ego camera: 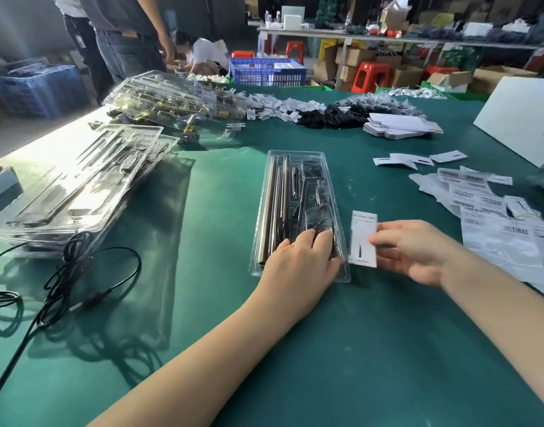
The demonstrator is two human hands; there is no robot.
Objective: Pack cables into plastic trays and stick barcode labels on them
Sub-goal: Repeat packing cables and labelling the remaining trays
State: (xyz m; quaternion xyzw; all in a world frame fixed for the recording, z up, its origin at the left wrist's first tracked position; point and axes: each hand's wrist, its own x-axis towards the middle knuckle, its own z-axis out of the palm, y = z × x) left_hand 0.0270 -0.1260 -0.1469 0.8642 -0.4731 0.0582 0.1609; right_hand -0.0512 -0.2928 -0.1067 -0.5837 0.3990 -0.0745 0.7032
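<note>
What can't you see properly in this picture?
- Head view: the near end of the plastic tray is hidden under the left hand.
- The print on the white label that the right hand pinches is too blurred to read.
- The barcode sheets run off the right edge.
- The black cable runs off the left edge.

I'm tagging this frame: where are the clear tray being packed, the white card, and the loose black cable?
clear tray (298,155): head view, far rim.
white card (363,238): head view, centre.
black cable (132,257): head view, loop's right curve.
</note>
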